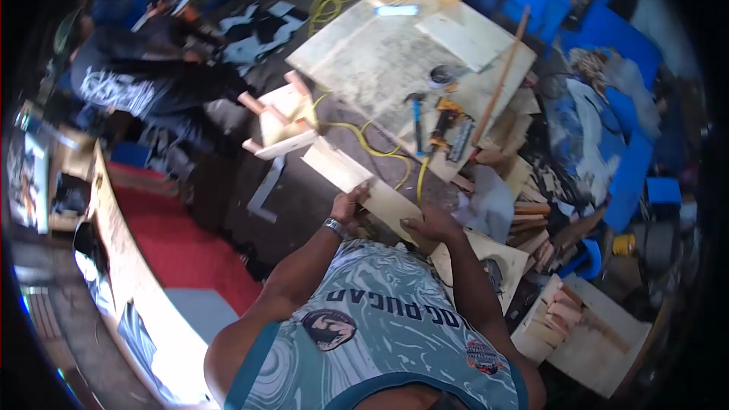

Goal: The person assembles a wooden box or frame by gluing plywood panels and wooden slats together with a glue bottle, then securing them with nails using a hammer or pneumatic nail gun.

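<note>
A long pale wooden board (391, 206) slants across in front of my body. My left hand (349, 206), with a metal watch at the wrist, has its fingers wrapped round the board's near edge. At the board's right end my right hand (430, 224) grips it with the thumb on top. A small upturned wooden stool (282, 123) with reddish legs lies just past the board's far end. To the right, a hammer (417, 123) with a blue handle and a yellow-and-black power tool (446, 123) rest on a large plywood sheet (349, 53).
A yellow cord (357, 133) snakes between board and plywood. A long wooden stick (503, 80) crosses the plywood beside a roll of tape (440, 74). Scrap wood (529, 220) and blue plastic (626, 175) pile up on the right. Another person (144, 76) bends over at the upper left.
</note>
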`<state>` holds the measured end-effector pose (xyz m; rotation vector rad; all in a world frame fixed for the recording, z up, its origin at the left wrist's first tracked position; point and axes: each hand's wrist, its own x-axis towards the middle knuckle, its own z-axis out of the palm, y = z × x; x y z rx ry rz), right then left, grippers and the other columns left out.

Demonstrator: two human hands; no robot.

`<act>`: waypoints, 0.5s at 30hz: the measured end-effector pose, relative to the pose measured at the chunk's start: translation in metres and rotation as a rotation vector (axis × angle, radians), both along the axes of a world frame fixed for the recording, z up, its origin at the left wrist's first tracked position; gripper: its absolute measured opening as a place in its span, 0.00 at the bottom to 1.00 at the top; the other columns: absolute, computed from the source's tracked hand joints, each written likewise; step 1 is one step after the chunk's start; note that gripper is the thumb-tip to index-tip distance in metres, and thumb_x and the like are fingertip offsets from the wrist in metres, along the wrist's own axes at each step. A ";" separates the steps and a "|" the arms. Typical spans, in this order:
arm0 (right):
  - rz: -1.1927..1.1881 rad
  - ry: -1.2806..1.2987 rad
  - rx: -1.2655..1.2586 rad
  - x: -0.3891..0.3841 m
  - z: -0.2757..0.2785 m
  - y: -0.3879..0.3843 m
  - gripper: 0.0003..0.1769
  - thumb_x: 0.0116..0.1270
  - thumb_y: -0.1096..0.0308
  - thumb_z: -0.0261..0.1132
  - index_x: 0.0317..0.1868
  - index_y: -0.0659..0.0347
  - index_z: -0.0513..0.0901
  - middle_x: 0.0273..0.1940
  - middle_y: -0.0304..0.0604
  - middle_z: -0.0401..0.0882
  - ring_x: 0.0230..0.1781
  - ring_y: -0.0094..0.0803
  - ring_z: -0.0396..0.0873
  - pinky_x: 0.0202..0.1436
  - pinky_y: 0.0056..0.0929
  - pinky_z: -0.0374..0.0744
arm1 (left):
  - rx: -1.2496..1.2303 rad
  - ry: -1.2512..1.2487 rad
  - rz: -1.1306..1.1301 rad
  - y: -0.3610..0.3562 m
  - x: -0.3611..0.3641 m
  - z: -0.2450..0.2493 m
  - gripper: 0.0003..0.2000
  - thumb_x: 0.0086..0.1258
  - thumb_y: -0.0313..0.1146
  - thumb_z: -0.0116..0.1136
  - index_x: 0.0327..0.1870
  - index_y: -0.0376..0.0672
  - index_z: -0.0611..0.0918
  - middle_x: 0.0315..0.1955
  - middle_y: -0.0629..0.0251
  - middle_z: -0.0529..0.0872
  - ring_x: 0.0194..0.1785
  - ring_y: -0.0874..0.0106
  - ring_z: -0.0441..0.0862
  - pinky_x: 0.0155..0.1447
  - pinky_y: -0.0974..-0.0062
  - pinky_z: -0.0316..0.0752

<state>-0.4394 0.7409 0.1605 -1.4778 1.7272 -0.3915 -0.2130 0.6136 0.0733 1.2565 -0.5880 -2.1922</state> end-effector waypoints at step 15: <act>-0.927 -0.084 -0.155 -0.035 -0.089 -0.141 0.29 0.70 0.45 0.59 0.44 0.69 0.82 0.36 0.59 0.83 0.38 0.48 0.83 0.45 0.43 0.77 | -0.001 -0.121 -0.188 -0.214 -0.120 -0.032 0.12 0.71 0.39 0.57 0.47 0.42 0.78 0.39 0.62 0.85 0.40 0.70 0.85 0.44 0.69 0.81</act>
